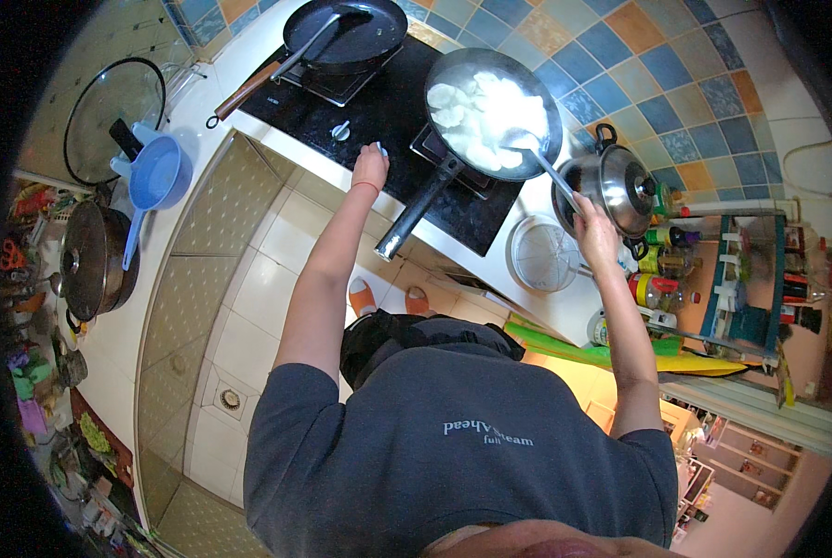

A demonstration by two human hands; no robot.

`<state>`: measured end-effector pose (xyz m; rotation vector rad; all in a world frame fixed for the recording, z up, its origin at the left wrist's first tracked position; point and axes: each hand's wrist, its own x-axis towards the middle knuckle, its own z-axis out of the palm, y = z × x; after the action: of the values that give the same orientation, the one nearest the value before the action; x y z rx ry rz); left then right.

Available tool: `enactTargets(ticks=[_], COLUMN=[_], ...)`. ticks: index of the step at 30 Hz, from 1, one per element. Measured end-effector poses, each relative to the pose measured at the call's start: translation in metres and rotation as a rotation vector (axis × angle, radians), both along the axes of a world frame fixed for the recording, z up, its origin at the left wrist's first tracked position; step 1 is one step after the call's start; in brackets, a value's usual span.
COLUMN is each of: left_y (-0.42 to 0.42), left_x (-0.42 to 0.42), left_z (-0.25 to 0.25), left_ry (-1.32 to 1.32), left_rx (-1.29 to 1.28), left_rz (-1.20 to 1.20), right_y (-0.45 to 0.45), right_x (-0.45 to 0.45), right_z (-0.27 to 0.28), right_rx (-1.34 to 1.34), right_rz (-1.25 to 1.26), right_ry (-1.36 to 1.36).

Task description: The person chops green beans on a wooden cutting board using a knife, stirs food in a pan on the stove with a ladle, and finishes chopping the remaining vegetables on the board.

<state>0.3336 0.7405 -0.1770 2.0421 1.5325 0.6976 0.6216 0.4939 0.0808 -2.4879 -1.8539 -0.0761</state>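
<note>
My left hand [371, 167] has its fingers on a stove knob [381, 148] at the front edge of the black gas cooktop [388, 91]. My right hand [594, 229] grips the metal handle of a ladle or turner [559, 180], whose head sits among pale, rounded pieces of food [482, 150] in a dark wok [438, 77]. Steam or glare whitens the wok's middle and hides part of the food. The wok's long handle [419, 208] points towards me, between my arms. A second knob [341, 131] lies to the left of my left hand.
A black frying pan [318, 42] with a wooden-handled turner [248, 91] stands on the back left burner. A lidded steel pot [614, 185], a round mesh strainer [541, 254] and bottles [660, 289] are at the right. A blue plastic ladle [158, 174] and a lidded pan [95, 261] rest on the left counter.
</note>
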Motion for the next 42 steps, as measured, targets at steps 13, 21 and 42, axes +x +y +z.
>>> enactTargets(ticks=[13,21,42], left_y=[-0.014,-0.105,-0.196], left_x=[-0.009,-0.056,-0.114], left_z=[0.023,0.040,0.073], left_ry=[-0.069,-0.322,-0.307], left_rx=[0.031,-0.156,-0.155], left_rz=[0.016,0.185,0.446], right_y=[0.044,0.075,0.047], right_x=[-0.008,-0.006,0.015], right_z=[-0.031,-0.046,0.021], right_rx=[0.045,0.148,0.560], right_rz=[-0.057,-0.014,0.073], right_ry=[-0.017,0.043,0.305])
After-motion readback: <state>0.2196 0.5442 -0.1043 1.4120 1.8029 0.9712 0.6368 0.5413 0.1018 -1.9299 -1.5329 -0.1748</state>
